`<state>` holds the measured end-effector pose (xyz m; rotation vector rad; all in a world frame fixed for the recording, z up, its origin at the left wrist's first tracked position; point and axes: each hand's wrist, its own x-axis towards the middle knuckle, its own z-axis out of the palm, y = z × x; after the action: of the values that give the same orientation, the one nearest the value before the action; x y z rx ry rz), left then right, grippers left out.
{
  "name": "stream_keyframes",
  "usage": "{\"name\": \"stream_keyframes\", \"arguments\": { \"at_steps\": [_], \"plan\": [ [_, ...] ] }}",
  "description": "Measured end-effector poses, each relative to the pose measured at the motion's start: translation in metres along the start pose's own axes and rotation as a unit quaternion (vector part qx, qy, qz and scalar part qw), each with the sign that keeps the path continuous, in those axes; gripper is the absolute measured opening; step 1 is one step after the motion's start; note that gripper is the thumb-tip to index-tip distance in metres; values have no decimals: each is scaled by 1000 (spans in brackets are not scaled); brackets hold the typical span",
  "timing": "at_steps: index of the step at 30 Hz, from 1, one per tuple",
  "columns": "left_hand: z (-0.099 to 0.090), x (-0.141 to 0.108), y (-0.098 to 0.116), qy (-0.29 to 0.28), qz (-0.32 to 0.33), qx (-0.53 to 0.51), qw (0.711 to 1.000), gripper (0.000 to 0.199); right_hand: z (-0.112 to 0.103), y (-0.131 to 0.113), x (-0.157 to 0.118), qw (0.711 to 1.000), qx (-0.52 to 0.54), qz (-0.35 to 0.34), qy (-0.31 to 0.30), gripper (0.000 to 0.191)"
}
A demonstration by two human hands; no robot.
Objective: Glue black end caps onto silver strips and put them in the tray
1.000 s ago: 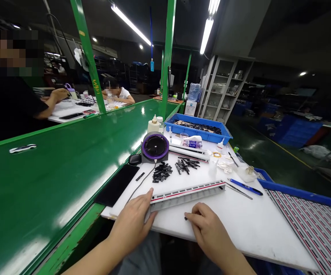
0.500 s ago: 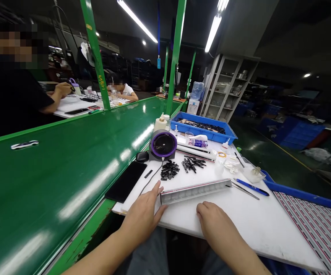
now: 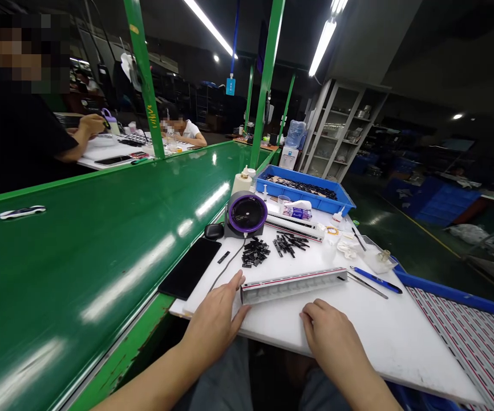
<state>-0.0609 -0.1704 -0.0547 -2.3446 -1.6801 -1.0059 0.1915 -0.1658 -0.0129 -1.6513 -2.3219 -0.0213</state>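
A long grey-white channel strip (image 3: pixel 294 286) with a red line along its top edge lies slantwise on the white board (image 3: pixel 384 337). My left hand (image 3: pixel 215 314) is closed about its left end, fingertips at the upper edge and thumb at the lower front. My right hand (image 3: pixel 332 334) rests on the board below the strip, apart from it, fingers curled down; whatever they may hold is hidden. Beyond the strip lie two heaps of small black pieces (image 3: pixel 255 253). Tweezers (image 3: pixel 369 284) and a blue pen-like tool (image 3: pixel 377 280) lie by its right end.
A round purple-rimmed fan (image 3: pixel 247 213) stands behind the heaps, its cable crossing the board. A black tablet-like slab (image 3: pixel 190 268) lies left. Blue trays (image 3: pixel 343 200) stand behind and at right. A green conveyor (image 3: pixel 114 245) runs along the left, with a co-worker (image 3: pixel 11 131) beyond.
My right hand has shifted slightly right, away from the strip's left end. The strip's red-lined top shows more. My left hand keeps its place. The white car-shaped object on the conveyor appears farther left.
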Motion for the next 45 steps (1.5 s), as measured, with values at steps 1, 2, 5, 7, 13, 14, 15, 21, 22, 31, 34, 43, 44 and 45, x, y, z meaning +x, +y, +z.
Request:
{"name": "stream_keyframes", "arguments": {
  "at_steps": [1,2,5,7,13,14,15,21,22,31,34,43,44,45],
  "plan": [
    [1,0,0,0,0,0,1000,58,-4,-2,2,1000,22,-3,5,20],
    [1,0,0,0,0,-1,1000,58,-8,-7,5,998,56,-11,7,20],
    [3,0,-1,2,-1,-2,1000,56,-16,-31,14,981,179,-76,11,18],
    [3,0,-2,8,-2,-3,1000,53,-12,-51,22,969,207,-133,33,19],
    [3,-1,-7,-1,9,-12,1000,53,25,-77,37,967,126,-176,133,18],
    [3,-1,-7,-5,10,-15,1000,54,29,-77,37,966,125,-179,138,19],
    [3,0,-8,-9,10,-20,1000,56,32,-76,38,965,126,-183,138,20],
    [-1,3,-10,-27,19,-28,999,70,31,-74,38,966,137,-201,89,27],
    [-1,4,-10,-28,19,-29,999,70,30,-75,38,966,135,-202,83,28],
    [-2,5,-9,-26,45,23,998,42,3,-48,37,946,189,-251,82,37],
    [-9,9,-6,-69,79,73,992,20,-13,-2,41,935,215,-211,185,28],
    [-19,17,2,-82,126,182,972,34,-15,158,100,933,269,197,138,52],
    [-17,17,2,-80,119,193,971,30,-12,163,107,941,264,188,96,56],
    [-16,18,3,-78,107,203,970,26,-10,165,113,946,261,181,63,58]
  ]
}}
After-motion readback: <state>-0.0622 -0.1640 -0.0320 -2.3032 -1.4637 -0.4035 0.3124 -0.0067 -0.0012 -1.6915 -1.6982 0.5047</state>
